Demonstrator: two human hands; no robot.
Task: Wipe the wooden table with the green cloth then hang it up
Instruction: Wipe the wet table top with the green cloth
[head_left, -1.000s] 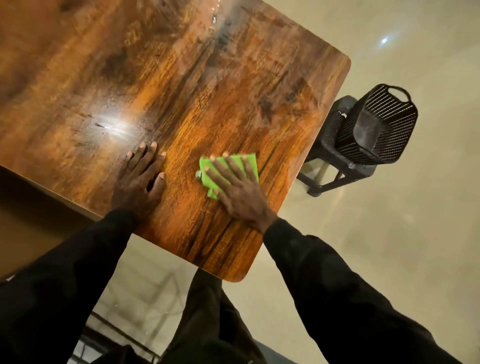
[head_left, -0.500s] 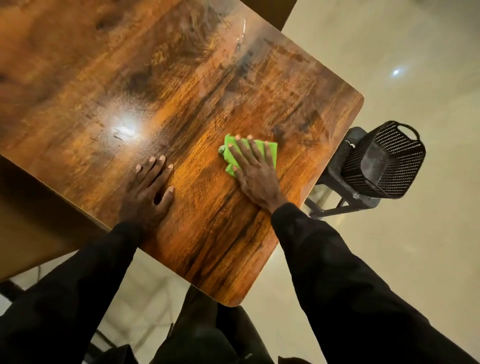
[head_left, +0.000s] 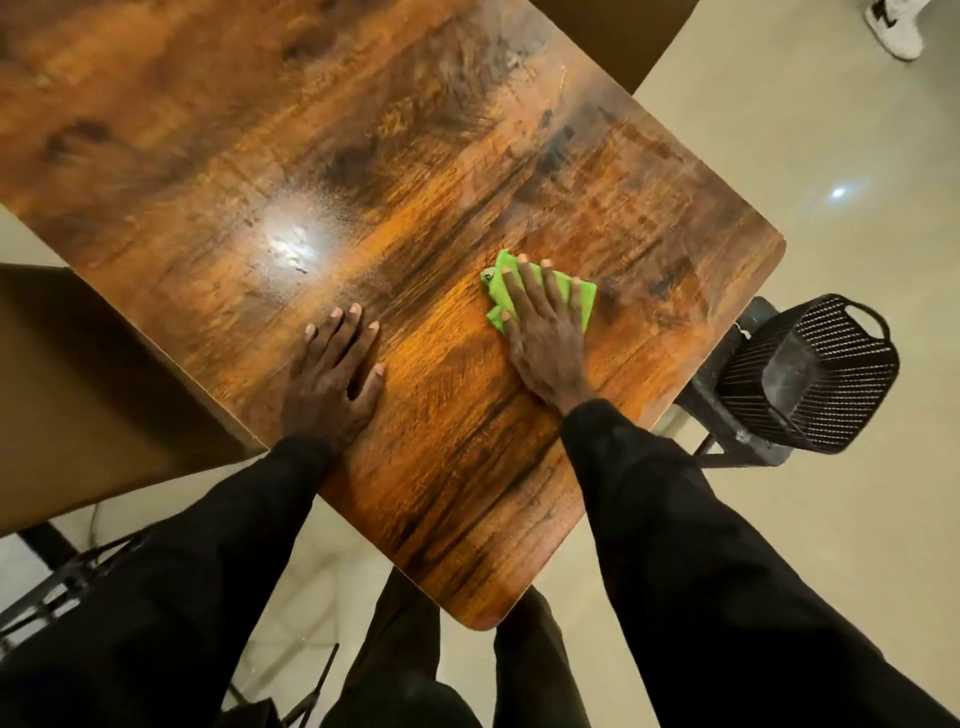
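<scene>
Wooden table (head_left: 467, 156) cropped top/left; R hand (head_left: 545, 340) flat, hides most of green cloth (head_left: 500, 285); L hand (head_left: 332, 384) flat on wood.

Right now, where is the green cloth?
In the head view the green cloth lies on the wooden table, right of centre, pressed under the right hand, toward the edge nearest the black basket.

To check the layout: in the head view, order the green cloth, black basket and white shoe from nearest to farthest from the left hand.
1. green cloth, under the right hand
2. black basket, past the table's right edge
3. white shoe, top right corner
</scene>
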